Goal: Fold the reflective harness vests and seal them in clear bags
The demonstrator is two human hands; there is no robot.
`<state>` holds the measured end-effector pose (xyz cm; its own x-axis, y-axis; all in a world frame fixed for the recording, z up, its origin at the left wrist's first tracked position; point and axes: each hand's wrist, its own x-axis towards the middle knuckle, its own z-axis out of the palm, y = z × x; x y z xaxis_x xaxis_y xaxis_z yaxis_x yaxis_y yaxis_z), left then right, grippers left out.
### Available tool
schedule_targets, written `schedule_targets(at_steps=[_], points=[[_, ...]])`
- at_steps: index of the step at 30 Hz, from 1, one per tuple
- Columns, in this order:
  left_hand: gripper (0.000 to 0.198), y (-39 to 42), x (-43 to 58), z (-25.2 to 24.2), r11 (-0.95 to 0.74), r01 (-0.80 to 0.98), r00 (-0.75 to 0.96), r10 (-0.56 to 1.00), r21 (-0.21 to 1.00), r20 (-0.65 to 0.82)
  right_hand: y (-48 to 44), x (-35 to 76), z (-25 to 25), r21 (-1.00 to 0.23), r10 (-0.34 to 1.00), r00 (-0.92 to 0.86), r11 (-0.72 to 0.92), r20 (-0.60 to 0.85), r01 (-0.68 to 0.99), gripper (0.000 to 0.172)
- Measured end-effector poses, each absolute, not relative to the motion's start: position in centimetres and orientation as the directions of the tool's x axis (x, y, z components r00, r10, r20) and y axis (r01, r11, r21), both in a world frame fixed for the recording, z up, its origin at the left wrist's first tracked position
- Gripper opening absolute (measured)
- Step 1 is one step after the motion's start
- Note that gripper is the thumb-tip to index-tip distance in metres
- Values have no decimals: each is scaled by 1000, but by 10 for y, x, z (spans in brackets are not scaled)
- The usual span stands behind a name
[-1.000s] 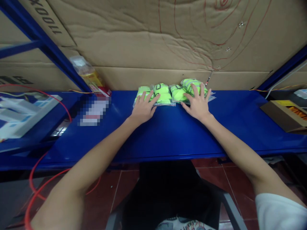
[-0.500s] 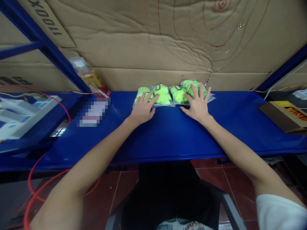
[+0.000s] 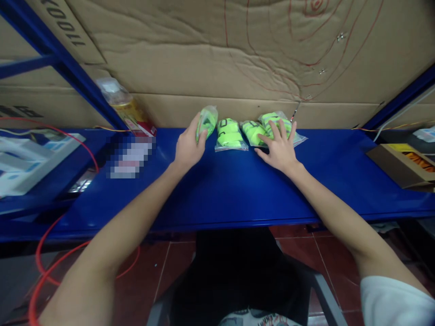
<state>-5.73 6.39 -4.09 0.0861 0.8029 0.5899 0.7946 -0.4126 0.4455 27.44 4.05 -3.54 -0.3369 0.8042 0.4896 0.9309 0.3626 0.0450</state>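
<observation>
My left hand (image 3: pixel 190 144) grips a clear plastic bag of folded neon-yellow fabric (image 3: pixel 207 121), tilted up on its side above the blue tabletop (image 3: pixel 231 190). Just right of it lies a second bagged neon bundle (image 3: pixel 229 132) with dark markings, flat on the table and untouched. My right hand (image 3: pixel 280 147) rests with fingers spread on the rightmost bagged bundle (image 3: pixel 269 118), which has grey stripes. Beside that one, partly under my right thumb and fingers, sits another neon bundle (image 3: pixel 251 131).
A bottle with a yellow and red label (image 3: pixel 127 108) stands at the back left, near a blurred-out paper (image 3: pixel 129 158). An open cardboard box (image 3: pixel 404 165) is at the right. Cardboard (image 3: pixel 190 68) walls the back. Red hose (image 3: pixel 39 267) loops at lower left.
My left hand has taken hold of the leftmost bagged bundle and lifted it onto its side, away from its neighbour. My right hand has barely moved.
</observation>
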Motion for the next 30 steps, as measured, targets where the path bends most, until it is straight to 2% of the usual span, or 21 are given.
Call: schedule_targets(at_steps=[3, 8, 10, 13, 15, 18, 22, 25, 27, 30], points=[[73, 53, -40, -44, -523, 687, 70, 739, 504, 670, 28, 262, -28, 22, 758, -400, 455, 514, 890, 64], [69, 26, -2, -51, -599, 480, 159, 778, 641, 608, 17, 247, -21, -158, 725, -423, 583, 543, 797, 76], [67, 21, 7, -52, -633, 428, 254, 769, 645, 587, 19, 247, -24, -202, 751, -416, 576, 512, 792, 82], [60, 22, 5, -51, -648, 463, 324, 759, 605, 565, 23, 249, -29, -212, 794, -386, 526, 470, 824, 83], [50, 26, -1, -50, -633, 476, 323, 771, 610, 549, 25, 250, -31, -212, 807, -365, 501, 463, 839, 79], [42, 27, -5, -46, -613, 372, 315, 790, 697, 526, 26, 249, -32, -229, 791, -369, 524, 488, 820, 68], [56, 18, 6, -45, -625, 214, 280, 775, 750, 566, 27, 248, -32, -262, 744, -380, 586, 550, 767, 47], [38, 13, 15, -48, -623, 147, 253, 775, 769, 579, 27, 249, -32, -321, 746, -395, 612, 536, 723, 25], [27, 13, 16, -52, -633, 120, 280, 760, 765, 586, 26, 249, -32, -386, 736, -461, 662, 496, 642, 24], [22, 15, 15, -57, -662, 134, 327, 732, 738, 598, 22, 245, -34, -461, 685, -557, 728, 470, 507, 22]])
